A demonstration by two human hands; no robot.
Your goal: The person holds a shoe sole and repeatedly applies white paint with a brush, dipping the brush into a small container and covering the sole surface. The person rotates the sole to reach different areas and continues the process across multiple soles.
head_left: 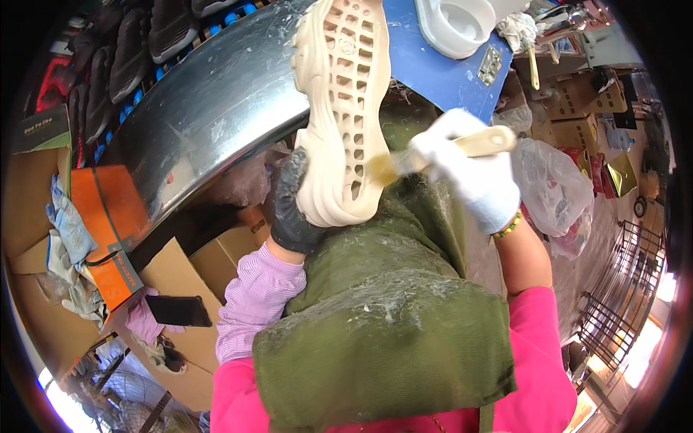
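My left hand [294, 209], in a dark glove, grips the near end of a beige shoe sole [323, 169] along its left edge. The sole is held upright, its face of square hollows turned toward me, and its far end runs past the upper edge of the view. In my white-gloved right hand [473, 173] is a paintbrush with a pale wooden handle [492, 141]. Its yellowish bristles [382, 171] meet the sole's right edge near the lower hollows; the brush and glove are slightly blurred. Beneath both hands lies a green apron [390, 310] with whitish smears.
A curved metal surface [216, 86] spans the upper left, with dark soles [130, 54] on a blue-rollered line beyond. On a blue board [433, 72] stands a white container [458, 32]. An orange box [108, 206], a phone [180, 311] and cardboard are at left; plastic bags [552, 187] hang right.
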